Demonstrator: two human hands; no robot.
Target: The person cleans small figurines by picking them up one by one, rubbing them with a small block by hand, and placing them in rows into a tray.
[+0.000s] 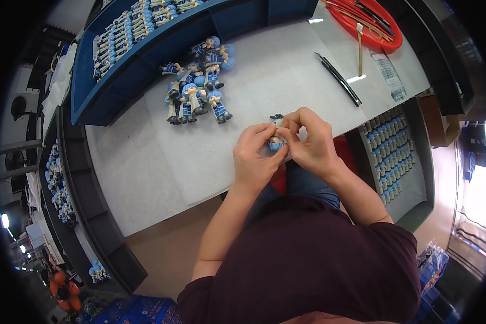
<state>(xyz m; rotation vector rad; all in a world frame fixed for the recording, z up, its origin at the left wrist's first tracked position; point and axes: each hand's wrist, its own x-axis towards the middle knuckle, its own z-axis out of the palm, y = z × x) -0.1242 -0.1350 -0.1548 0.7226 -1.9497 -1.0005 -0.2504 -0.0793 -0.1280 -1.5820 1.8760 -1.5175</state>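
Observation:
A small blue-haired figurine [276,143] is held over the table's front edge, its head toward me and its dark feet pointing away. My left hand [254,154] grips it from the left, thumb and fingers closed around its side. On the other side, my right hand [311,141] has its fingers pinched together against the figurine's body. Whether the right fingers hold anything small besides the figurine is hidden. Beyond my hands, a loose pile of similar figurines [193,92] lies on the white table sheet [248,70].
A blue tray [146,62] with rows of figurines stands at the back left. A black craft knife [337,79] and a cotton-tipped stick [360,51] lie right of centre, near a red dish [397,40] of tools. Dark crates [100,216] and a figurine-filled tray [424,178] flank the table.

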